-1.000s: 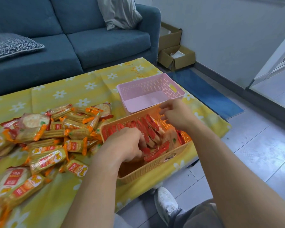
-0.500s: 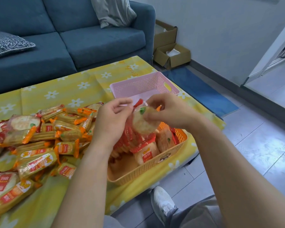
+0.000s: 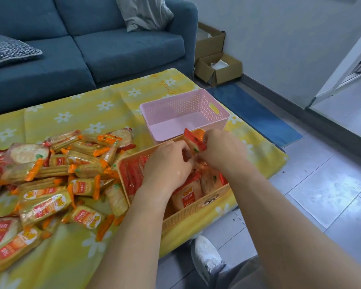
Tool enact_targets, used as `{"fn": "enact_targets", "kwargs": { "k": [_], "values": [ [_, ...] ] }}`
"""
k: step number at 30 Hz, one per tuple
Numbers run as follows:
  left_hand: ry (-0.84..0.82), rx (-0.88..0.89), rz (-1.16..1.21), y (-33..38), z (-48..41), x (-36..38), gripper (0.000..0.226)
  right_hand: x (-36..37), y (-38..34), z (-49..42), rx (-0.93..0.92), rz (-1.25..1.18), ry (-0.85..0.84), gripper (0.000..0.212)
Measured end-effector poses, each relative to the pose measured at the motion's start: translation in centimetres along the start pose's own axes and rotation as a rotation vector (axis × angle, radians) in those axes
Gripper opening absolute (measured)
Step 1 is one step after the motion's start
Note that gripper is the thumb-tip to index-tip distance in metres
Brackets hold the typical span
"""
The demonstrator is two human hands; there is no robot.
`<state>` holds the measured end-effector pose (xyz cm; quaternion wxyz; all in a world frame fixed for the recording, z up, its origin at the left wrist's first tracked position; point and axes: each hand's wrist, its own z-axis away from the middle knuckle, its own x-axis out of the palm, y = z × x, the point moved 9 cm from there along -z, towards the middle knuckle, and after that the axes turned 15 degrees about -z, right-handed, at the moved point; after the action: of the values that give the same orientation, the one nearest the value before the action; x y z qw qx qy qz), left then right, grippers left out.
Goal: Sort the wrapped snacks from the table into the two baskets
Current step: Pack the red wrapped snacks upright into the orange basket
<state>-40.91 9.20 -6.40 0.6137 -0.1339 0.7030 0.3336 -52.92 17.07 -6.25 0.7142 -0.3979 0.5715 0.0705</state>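
Yellow flowered tablecloth (image 3: 92,105), orange basket (image 3: 188,211) at near edge. Above basket, right hand (image 3: 223,151) pinching red-wrapped snack (image 3: 193,142); left hand (image 3: 167,165) curled against same snack, grip impossible to tell.

Blue sofa (image 3: 123,51) across the back. Grey cushion (image 3: 146,13) propped at the sofa's right end; patterned pillow (image 3: 6,50) on its left seat. Two open cardboard boxes (image 3: 219,69) on the floor just right of the sofa's armrest, against the pale wall (image 3: 279,38). Blue rug (image 3: 256,115) in front of the boxes, right of the sofa. Grey tiled floor (image 3: 321,195) beyond. White sneaker (image 3: 206,259) well in front of the sofa, at the bottom of the view.
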Motion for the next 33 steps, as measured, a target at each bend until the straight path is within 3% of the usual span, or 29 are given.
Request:
{"fn": "enact_targets", "kwargs": {
  "k": [4,6,8,11,15,21,27,30,33],
  "values": [
    [-0.161,-0.020,-0.048,-0.4,0.5,0.8,0.024,-0.1,-0.5,0.0,-0.023,0.030,0.020,0.035],
    [-0.229,-0.003,-0.069,-0.4,0.7,1.3,0.030,0.1,-0.5,0.1,-0.022,0.011,0.010,0.032],
    [-0.232,0.041,-0.108,0.0,0.9,1.4,0.029,0.5,-0.4,0.1,-0.029,0.036,-0.007,0.017],
    [-0.199,0.101,-0.134,0.8,1.0,1.0,0.019,0.3,0.2,0.2,-0.009,0.056,0.018,0.012],
    [-0.142,0.110,0.085,0.1,0.9,-0.7,0.022,-2.1,0.9,-0.2,0.025,-0.040,0.052,0.010],
    [0.084,0.024,0.349,-2.7,0.9,-5.8,0.009,-2.5,1.0,1.3,0.081,0.110,-0.169,0.023],
    [0.117,-0.114,0.407,-5.0,0.6,-5.1,0.011,1.8,-1.2,3.6,0.044,-0.105,-0.487,0.038],
    [0.181,-0.194,0.438,-5.7,0.7,-5.1,0.010,0.4,-2.0,2.5,-0.054,-0.075,-0.293,0.025],
    [0.229,-0.267,0.537,-5.4,0.6,-4.7,0.012,-1.9,-2.5,1.7,-0.067,-0.330,-0.079,0.024]
  ]
}}
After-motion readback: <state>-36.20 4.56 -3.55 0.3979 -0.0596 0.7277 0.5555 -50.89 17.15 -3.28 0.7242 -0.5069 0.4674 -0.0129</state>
